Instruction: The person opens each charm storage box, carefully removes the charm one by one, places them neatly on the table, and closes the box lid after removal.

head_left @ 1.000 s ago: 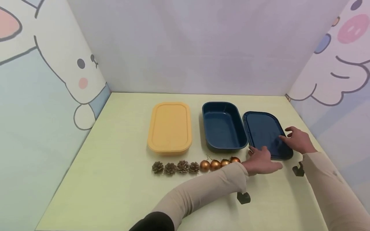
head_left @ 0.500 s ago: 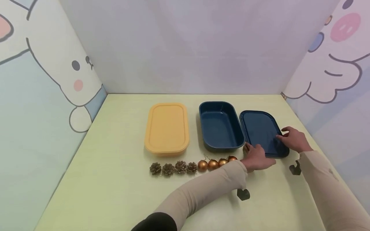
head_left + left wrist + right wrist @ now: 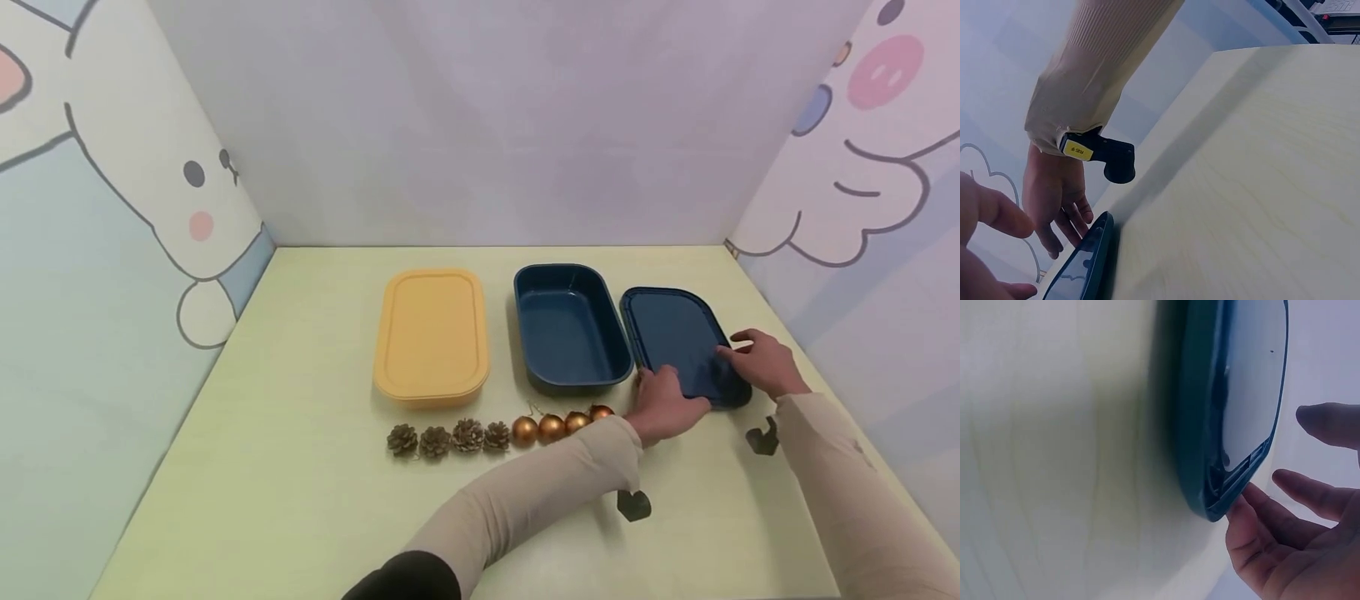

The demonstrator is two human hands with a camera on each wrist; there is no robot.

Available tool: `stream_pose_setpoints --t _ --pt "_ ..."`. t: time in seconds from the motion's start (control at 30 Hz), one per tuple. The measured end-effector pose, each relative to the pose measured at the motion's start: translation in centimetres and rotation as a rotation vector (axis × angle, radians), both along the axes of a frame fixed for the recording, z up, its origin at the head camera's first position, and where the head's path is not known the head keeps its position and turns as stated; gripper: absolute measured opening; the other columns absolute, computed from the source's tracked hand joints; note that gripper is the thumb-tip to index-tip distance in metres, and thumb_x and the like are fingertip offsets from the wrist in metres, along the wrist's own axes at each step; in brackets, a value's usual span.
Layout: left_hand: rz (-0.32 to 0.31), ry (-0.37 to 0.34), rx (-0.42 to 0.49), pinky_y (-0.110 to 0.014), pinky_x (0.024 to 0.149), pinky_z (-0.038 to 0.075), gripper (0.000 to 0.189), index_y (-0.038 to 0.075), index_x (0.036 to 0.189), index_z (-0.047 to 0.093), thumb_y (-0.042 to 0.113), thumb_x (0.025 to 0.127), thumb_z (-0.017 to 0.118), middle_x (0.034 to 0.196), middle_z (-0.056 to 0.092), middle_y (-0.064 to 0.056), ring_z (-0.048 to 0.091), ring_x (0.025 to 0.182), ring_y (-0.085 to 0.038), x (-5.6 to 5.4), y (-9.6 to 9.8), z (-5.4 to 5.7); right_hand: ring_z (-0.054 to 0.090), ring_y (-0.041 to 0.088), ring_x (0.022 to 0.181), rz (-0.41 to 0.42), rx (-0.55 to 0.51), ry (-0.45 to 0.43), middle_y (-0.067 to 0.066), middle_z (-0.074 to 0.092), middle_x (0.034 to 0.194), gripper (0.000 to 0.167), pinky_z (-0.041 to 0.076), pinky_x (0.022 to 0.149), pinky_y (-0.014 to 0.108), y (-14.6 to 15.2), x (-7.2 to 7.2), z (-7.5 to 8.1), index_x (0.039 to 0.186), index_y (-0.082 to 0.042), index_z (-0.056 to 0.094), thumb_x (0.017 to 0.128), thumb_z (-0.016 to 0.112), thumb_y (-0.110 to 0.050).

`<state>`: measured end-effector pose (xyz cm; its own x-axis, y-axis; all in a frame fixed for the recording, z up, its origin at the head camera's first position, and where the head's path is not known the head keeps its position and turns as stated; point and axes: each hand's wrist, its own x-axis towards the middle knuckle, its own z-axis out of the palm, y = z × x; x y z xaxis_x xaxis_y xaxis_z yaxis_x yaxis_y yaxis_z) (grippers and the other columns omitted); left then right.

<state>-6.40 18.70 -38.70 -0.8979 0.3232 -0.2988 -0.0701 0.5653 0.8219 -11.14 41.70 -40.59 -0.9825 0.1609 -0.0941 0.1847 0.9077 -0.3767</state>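
A dark blue lid [image 3: 671,333] with a raised rim lies flat at the right of the table. My left hand [image 3: 666,407] reaches across to its near left corner, fingers right at the edge. At the lid's right side is my right hand [image 3: 767,362], thumb extended over the surface. The right wrist view has the lower fingers [image 3: 1241,534] touching the rim from outside, while the thumb stays apart from it. An uncovered dark blue container [image 3: 573,333] stands just left of the lid, its inside bare. My left hand partly covers the lid's near corner.
A yellow lidded container [image 3: 431,335] stands left of the blue one. In front, a row holds several pine cones [image 3: 467,435] and several copper-coloured baubles [image 3: 551,428], next to my left sleeve [image 3: 540,487]. Printed walls enclose the table [image 3: 300,517] at the back and sides.
My left hand has come down and closer to the lid's near left corner, its fingers drawing in. The right hand stays by the right edge. The head view has shifted slightly.
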Motion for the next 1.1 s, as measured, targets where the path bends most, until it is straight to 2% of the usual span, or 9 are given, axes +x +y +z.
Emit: stream_pose_setpoints --t 0.23,0.37,0.6,0.7,0.77,0.83,0.97,1.03,1.1 --pt "-0.029 0.071 -0.003 -0.022 0.091 0.052 0.05 0.023 0.132 0.058 0.039 0.087 0.073 0.133 0.058 0.006 0.055 0.119 -0.008 0.6 0.1 1.0 0.059 0.057 0.108 -0.039 -0.048 0.04 0.043 0.059 0.121 0.056 0.054 0.078 0.052 0.5 0.8 0.6 0.13 0.014 0.051 0.102 0.054 -0.034" --pt "-0.064 0.124 0.003 -0.019 0.089 0.051 0.05 0.023 0.132 0.056 0.039 0.088 0.071 0.133 0.055 0.005 0.054 0.116 -0.006 0.7 -0.1 1.6 0.056 0.058 0.112 -0.051 -0.092 0.027 0.045 0.055 0.126 0.06 0.055 0.078 0.049 1.0 1.3 1.2 0.135 0.013 0.049 0.103 0.052 -0.037" --pt "-0.124 0.221 0.01 -0.014 0.089 0.048 0.047 0.02 0.131 0.054 0.038 0.089 0.068 0.13 0.054 0.006 0.054 0.108 -0.002 0.7 -0.9 2.7 0.054 0.054 0.115 -0.103 -0.183 -0.001 0.046 0.048 0.134 0.067 0.047 0.065 0.021 1.5 2.1 2.6 0.14 0.012 0.045 0.103 0.047 -0.044" --pt "-0.132 0.283 0.012 -0.012 0.088 0.047 0.046 0.018 0.13 0.056 0.036 0.089 0.067 0.126 0.057 0.005 0.056 0.106 -0.001 0.6 -1.3 3.0 0.064 0.027 0.091 -0.106 -0.199 0.005 0.046 0.049 0.133 0.068 0.045 0.061 0.016 1.5 2.3 3.2 0.14 0.012 0.045 0.103 0.047 -0.044" --pt "-0.132 0.313 0.023 -0.01 0.087 0.047 0.046 0.017 0.13 0.056 0.035 0.089 0.066 0.124 0.057 0.005 0.056 0.105 0.0 0.5 -1.5 3.2 0.057 0.002 0.079 -0.109 -0.204 0.011 0.045 0.049 0.133 0.068 0.046 0.06 0.016 1.4 2.5 3.5 0.141 0.012 0.045 0.103 0.047 -0.044" --pt "-0.135 0.339 0.03 -0.01 0.087 0.046 0.047 0.016 0.131 0.056 0.035 0.089 0.066 0.124 0.057 0.006 0.057 0.105 0.0 0.5 -1.7 3.3 0.045 -0.014 0.073 -0.109 -0.208 0.019 0.045 0.05 0.132 0.067 0.046 0.06 0.015 1.3 2.6 3.8 0.141 0.012 0.045 0.103 0.047 -0.044" --pt "-0.157 0.385 0.04 -0.009 0.09 0.046 0.05 0.017 0.136 0.055 0.034 0.089 0.064 0.13 0.056 0.006 0.058 0.112 0.0 0.5 -1.9 3.5 0.045 -0.018 0.068 -0.103 -0.212 0.057 0.043 0.055 0.128 0.064 0.044 0.059 0.014 1.0 2.8 4.2 0.139 0.01 0.048 0.102 0.05 -0.043" --pt "-0.162 0.411 0.044 -0.01 0.094 0.046 0.051 0.016 0.137 0.055 0.033 0.09 0.063 0.136 0.056 0.005 0.057 0.121 -0.002 0.5 -1.9 3.7 0.048 -0.015 0.068 -0.101 -0.229 0.078 0.029 0.069 0.108 0.061 0.045 0.059 0.014 1.0 2.9 4.4 0.136 0.009 0.051 0.102 0.052 -0.042" --pt "-0.165 0.424 0.046 -0.011 0.098 0.045 0.051 0.016 0.138 0.053 0.033 0.091 0.062 0.144 0.053 0.004 0.055 0.13 -0.005 0.6 -1.9 3.7 0.052 -0.014 0.068 -0.106 -0.275 0.094 0.0 0.074 0.089 0.047 0.046 0.06 0.014 1.0 3.0 4.6 0.128 -0.002 0.059 0.101 0.053 -0.041"
